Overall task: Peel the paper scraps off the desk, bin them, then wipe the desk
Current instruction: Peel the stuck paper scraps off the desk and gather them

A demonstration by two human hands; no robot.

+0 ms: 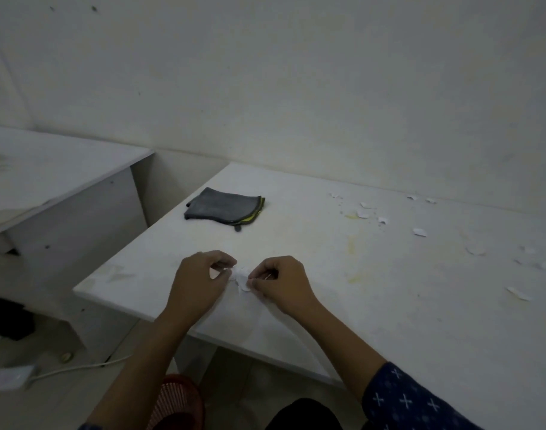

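Both hands pinching paper at the desk's near edge.
Red basket [178, 405] half cut off below. Left hand [200, 280] and right hand [281, 283] grip one white scrap [242, 277], partly hidden; loose scraps [419, 232] and grey cloth [223, 206] lie farther across the desk [358, 305].

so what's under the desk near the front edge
A red mesh basket on the floor below the desk edge, partly hidden by the left forearm. Its contents can't be seen.
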